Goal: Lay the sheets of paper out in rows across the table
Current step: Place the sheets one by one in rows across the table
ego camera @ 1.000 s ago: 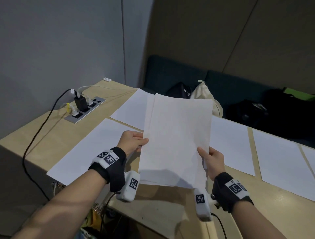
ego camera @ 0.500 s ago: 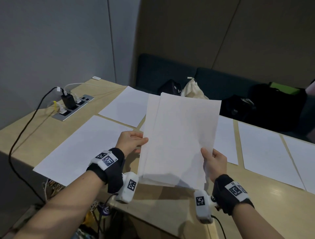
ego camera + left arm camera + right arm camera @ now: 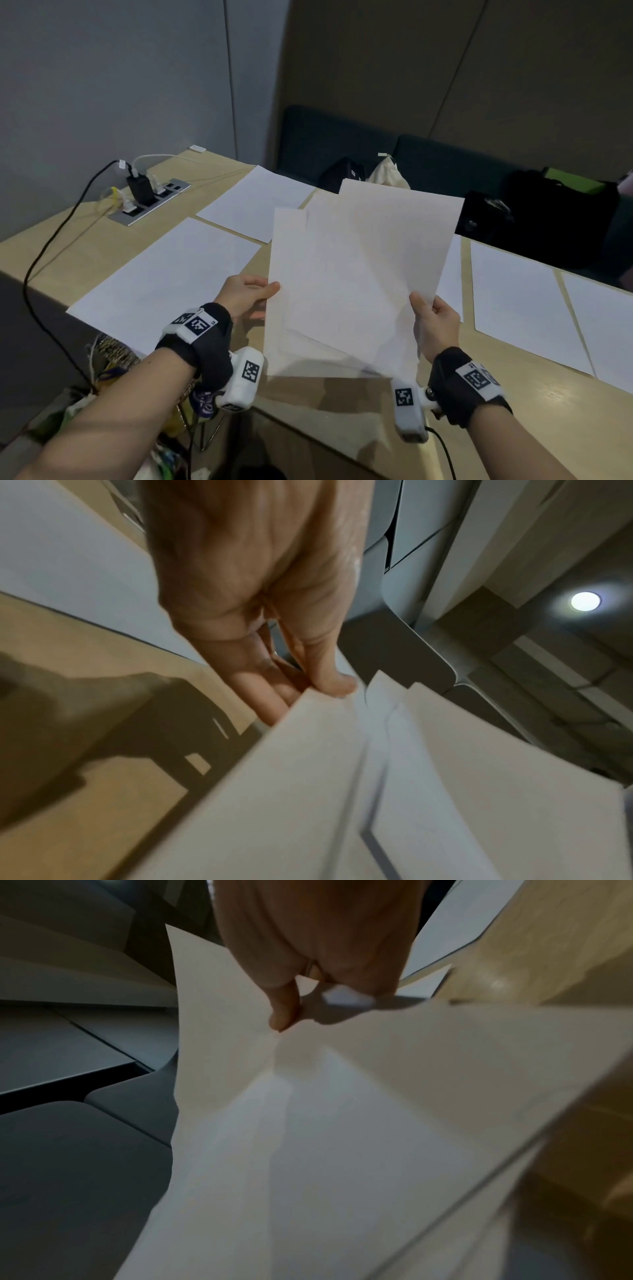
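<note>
The right hand [image 3: 318, 934] pinches a white sheet of paper [image 3: 325, 1137], with the thumb [image 3: 284, 1010] pressed on its top face, so the sheet creases under it, and at the right side the wooden table [image 3: 548, 947] is visible.

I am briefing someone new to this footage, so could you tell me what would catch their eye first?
The fanned stack of white paper, held up in mid-frame over the table, draws the eye first: the left hand pinches its left edge and the right hand its right edge. Around it, single sheets lie flat on the table in rows. At far left, a power strip with plugged-in cables sits by the wall.
</note>
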The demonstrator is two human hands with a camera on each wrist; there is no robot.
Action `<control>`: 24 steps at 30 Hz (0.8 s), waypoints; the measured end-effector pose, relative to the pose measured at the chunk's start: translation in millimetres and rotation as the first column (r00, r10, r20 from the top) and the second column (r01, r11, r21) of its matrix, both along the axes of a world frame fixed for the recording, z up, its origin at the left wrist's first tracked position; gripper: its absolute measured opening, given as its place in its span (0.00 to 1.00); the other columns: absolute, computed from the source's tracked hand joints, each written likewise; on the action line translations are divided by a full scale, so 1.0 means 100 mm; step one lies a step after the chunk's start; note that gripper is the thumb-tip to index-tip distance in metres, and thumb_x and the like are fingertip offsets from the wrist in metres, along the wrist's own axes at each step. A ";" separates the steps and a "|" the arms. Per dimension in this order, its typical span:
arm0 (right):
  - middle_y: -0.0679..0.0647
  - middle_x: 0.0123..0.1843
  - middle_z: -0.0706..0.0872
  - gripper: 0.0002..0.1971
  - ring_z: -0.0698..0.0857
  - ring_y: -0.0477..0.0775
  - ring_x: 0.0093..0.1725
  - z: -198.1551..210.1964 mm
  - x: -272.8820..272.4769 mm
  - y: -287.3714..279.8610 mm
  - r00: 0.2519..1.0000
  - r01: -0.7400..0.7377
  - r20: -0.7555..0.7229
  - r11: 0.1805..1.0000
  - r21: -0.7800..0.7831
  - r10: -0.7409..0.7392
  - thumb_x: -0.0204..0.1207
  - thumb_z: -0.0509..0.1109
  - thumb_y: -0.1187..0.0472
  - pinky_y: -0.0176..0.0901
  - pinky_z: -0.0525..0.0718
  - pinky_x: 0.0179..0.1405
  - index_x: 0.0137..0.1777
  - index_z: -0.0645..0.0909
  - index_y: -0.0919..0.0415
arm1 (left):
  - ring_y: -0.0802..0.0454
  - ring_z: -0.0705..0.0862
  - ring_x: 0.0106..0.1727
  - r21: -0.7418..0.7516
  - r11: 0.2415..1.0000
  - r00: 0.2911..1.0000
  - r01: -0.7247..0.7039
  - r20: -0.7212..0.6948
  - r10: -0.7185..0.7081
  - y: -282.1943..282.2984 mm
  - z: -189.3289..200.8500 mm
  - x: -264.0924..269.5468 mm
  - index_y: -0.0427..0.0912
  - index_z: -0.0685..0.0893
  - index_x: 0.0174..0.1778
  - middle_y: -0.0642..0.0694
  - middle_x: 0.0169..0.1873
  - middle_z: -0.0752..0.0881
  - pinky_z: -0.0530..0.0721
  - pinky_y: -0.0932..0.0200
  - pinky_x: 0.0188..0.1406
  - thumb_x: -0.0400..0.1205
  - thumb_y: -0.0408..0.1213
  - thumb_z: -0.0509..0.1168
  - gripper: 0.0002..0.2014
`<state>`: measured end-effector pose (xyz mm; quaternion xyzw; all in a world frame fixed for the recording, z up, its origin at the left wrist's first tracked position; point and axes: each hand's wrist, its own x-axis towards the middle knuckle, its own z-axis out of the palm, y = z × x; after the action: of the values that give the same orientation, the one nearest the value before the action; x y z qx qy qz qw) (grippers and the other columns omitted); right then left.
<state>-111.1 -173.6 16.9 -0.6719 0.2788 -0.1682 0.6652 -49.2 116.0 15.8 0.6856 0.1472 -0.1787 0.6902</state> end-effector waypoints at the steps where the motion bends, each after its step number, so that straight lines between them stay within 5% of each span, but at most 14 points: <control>1: 0.61 0.54 0.86 0.13 0.83 0.60 0.55 0.00 -0.01 -0.04 1.000 0.008 0.001 1.000 -0.002 -0.008 0.78 0.67 0.67 0.50 0.80 0.61 0.60 0.81 0.71 | 0.52 0.82 0.27 0.025 1.000 1.000 0.004 0.003 -0.004 0.02 -0.02 -0.01 0.37 0.79 0.42 0.38 0.37 0.83 0.82 0.66 0.18 0.76 0.29 0.70 0.06; 4: 0.63 0.57 0.85 0.14 0.83 0.60 0.55 0.03 -0.03 -0.16 0.999 0.052 -0.009 0.999 0.014 -0.052 0.78 0.66 0.68 0.49 0.79 0.59 0.61 0.80 0.72 | 0.49 0.79 0.25 0.279 0.960 0.998 0.020 0.049 -0.035 0.10 -0.15 -0.01 0.37 0.79 0.41 0.37 0.41 0.83 0.79 0.66 0.24 0.77 0.29 0.70 0.05; 6: 0.62 0.56 0.85 0.13 0.82 0.59 0.53 0.05 -0.06 -0.23 0.995 0.096 -0.021 0.995 0.010 -0.096 0.78 0.66 0.68 0.48 0.79 0.58 0.61 0.80 0.73 | 0.40 0.83 0.44 0.449 0.893 0.997 0.028 0.046 -0.055 0.12 -0.22 -0.01 0.34 0.82 0.49 0.35 0.50 0.84 0.82 0.55 0.49 0.76 0.31 0.70 0.08; 8: 0.60 0.55 0.83 0.14 0.81 0.57 0.52 0.08 -0.08 -0.29 0.988 0.152 -0.019 0.988 0.019 -0.151 0.78 0.65 0.69 0.44 0.76 0.55 0.61 0.79 0.74 | 0.37 0.81 0.61 0.596 0.802 0.998 0.052 0.002 -0.066 0.12 -0.25 -0.04 0.32 0.80 0.60 0.35 0.58 0.83 0.76 0.51 0.62 0.77 0.32 0.69 0.17; 13: 0.61 0.57 0.83 0.15 0.81 0.56 0.52 0.07 -0.15 -0.41 0.971 0.239 -0.038 0.970 0.044 -0.237 0.78 0.65 0.70 0.43 0.76 0.56 0.63 0.78 0.76 | 0.35 0.80 0.61 0.757 0.648 0.993 0.089 -0.013 -0.121 0.15 -0.32 -0.08 0.33 0.74 0.59 0.32 0.61 0.80 0.77 0.50 0.58 0.77 0.26 0.66 0.16; 17: 0.60 0.53 0.81 0.16 0.80 0.57 0.52 0.06 -0.21 -0.42 0.966 0.257 -0.050 0.964 0.067 -0.255 0.78 0.65 0.70 0.45 0.77 0.56 0.64 0.77 0.75 | 0.36 0.72 0.65 0.903 0.421 0.956 0.082 0.049 -0.290 0.08 -0.36 -0.09 0.36 0.71 0.67 0.34 0.66 0.70 0.76 0.48 0.63 0.78 0.24 0.59 0.20; 20: 0.61 0.54 0.82 0.15 0.81 0.58 0.50 0.04 -0.24 -0.42 0.962 0.272 -0.060 0.959 0.074 -0.268 0.78 0.64 0.70 0.46 0.80 0.54 0.64 0.77 0.76 | 0.40 0.65 0.75 0.902 0.400 0.895 0.161 0.037 -0.444 -0.13 -0.29 -0.14 0.45 0.69 0.74 0.39 0.75 0.63 0.69 0.49 0.69 0.80 0.33 0.61 0.24; 24: 0.60 0.52 0.82 0.16 0.81 0.53 0.40 0.01 -0.29 -0.43 0.960 0.279 -0.060 0.958 0.067 -0.275 0.78 0.65 0.69 0.37 0.80 0.41 0.63 0.78 0.77 | 0.37 0.42 0.84 0.841 0.281 0.753 0.463 -0.205 -0.626 -0.38 -0.33 -0.21 0.59 0.51 0.82 0.43 0.84 0.41 0.49 0.32 0.78 0.76 0.55 0.66 0.41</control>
<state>-140.4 -216.5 18.4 -0.6049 0.3927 -0.2324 0.6526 -69.8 77.7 -17.6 0.9508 -0.0862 -0.2492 0.1628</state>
